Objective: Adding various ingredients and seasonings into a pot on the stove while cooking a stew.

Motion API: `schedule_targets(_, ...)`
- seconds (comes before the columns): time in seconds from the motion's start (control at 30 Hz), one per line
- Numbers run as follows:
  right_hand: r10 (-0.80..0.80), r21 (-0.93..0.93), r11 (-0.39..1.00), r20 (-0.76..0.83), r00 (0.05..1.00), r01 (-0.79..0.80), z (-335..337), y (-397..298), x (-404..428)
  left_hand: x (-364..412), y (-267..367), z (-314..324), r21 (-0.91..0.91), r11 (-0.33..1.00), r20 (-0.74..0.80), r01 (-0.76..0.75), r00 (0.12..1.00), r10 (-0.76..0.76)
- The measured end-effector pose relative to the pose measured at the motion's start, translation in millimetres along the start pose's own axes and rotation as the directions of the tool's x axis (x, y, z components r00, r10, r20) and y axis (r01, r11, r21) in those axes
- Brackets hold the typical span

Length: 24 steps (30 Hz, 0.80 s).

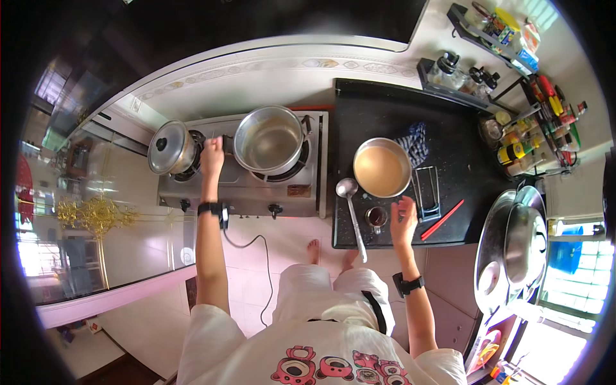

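Note:
My left hand [211, 156] is over the gas stove [301, 192], its fingers curled close to the side handle [228, 144] of an open metal pot [269, 142]. Whether the fingers grip that handle is unclear. Left of it stands a lidded pot [169, 148]. My right hand [404, 219] hovers over the black countertop [375, 108], fingers slightly apart and nothing visible in them. Just beyond its fingertips is a metal pot of tan liquid [381, 168]. A small glass cup with dark liquid [376, 217] and a metal ladle [353, 207] lie to its left.
Right of the tan liquid are a checked cloth [415, 144], a metal wire frame [428, 192] and red chopsticks [442, 220]. Shelves of jars [447, 72] and bottles [517, 151] line the wall. Large metal lids or pans [524, 245] stand at right. A cable [267, 269] hangs near my left arm.

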State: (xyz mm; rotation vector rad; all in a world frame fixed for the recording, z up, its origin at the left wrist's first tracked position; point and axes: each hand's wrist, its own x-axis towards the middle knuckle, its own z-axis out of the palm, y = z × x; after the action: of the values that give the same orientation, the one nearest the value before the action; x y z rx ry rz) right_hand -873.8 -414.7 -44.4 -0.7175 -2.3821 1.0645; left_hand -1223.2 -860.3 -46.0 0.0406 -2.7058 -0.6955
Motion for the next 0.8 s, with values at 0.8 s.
schedule_targets(0.8, 0.328, 0.441, 0.548, 0.668, 0.668, -0.711, 11.0, 40.5, 93.1, -268.0, 25.4, 92.3, 0.104, 0.921, 0.437, 0.376, 0.814, -0.382)
